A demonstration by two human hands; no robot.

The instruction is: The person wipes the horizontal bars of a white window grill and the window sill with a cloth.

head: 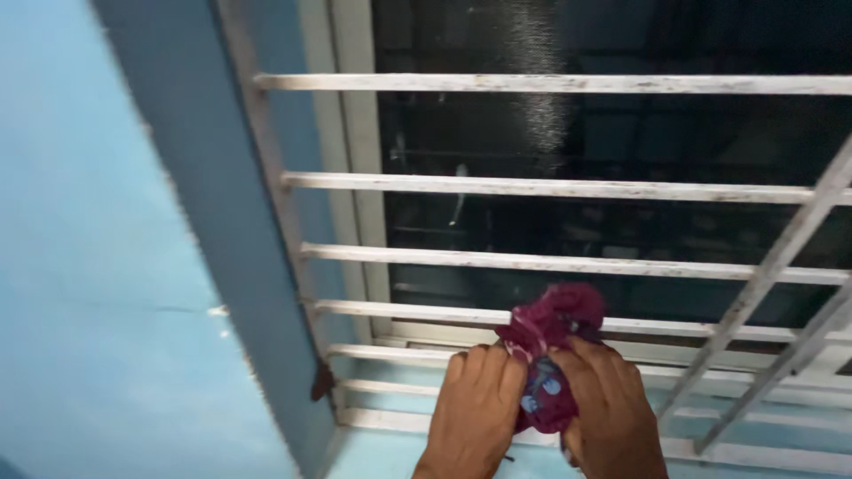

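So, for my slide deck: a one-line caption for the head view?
Both hands, left hand and right hand, bunch a maroon cloth against white window bars.

The cloth [550, 341] is a dark maroon rag, crumpled into a loose bunch, with a patch of pale blue pattern on its lower part. Its upper end is pushed against a white horizontal bar [426, 312] of the window grille, while the lower end hangs down.

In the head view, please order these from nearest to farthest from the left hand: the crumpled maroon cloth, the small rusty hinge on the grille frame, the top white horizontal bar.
1. Crumpled maroon cloth: touching the left hand, on its right.
2. Small rusty hinge: to its left, on the frame.
3. Top white horizontal bar: far above.
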